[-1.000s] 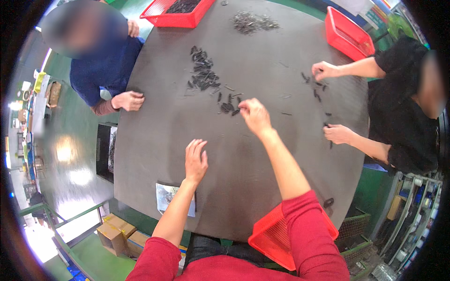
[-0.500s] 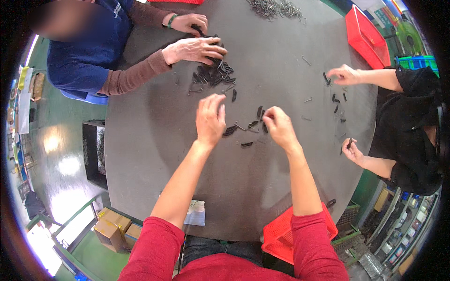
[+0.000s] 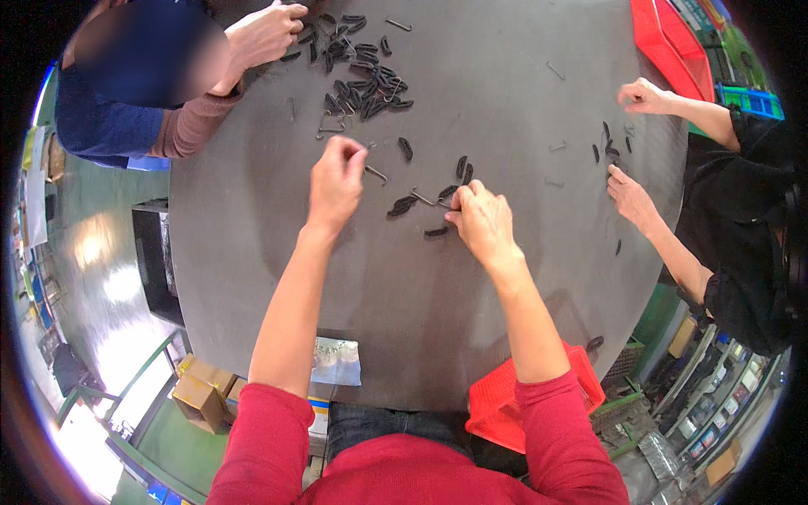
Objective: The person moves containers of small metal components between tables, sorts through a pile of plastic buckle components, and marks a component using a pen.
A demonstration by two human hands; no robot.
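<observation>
Two bare hands work apart in the head view. Since half a second ago, the left hand [image 3: 335,187] has shifted toward the pile [image 3: 368,86], and the right hand [image 3: 486,223] has come to a hook [image 3: 424,196] beside the loose black pieces [image 3: 462,166]; the work now seems split between two spots on the bench [image 3: 396,303]. A co-worker's hand [image 3: 268,35] has drawn back, baring more of the pile.

The left grip is narrow and blurred, just above another hook; whether it holds anything, I cannot tell. The right grip is narrow too, its fingertips at metal, but a hold is unclear.

The loose pieces lie between and beyond the hands. Two have long axes running nearly straight away from the wearer; the nearest lies almost crosswise. The hook's long axis slants down to the right.
</observation>
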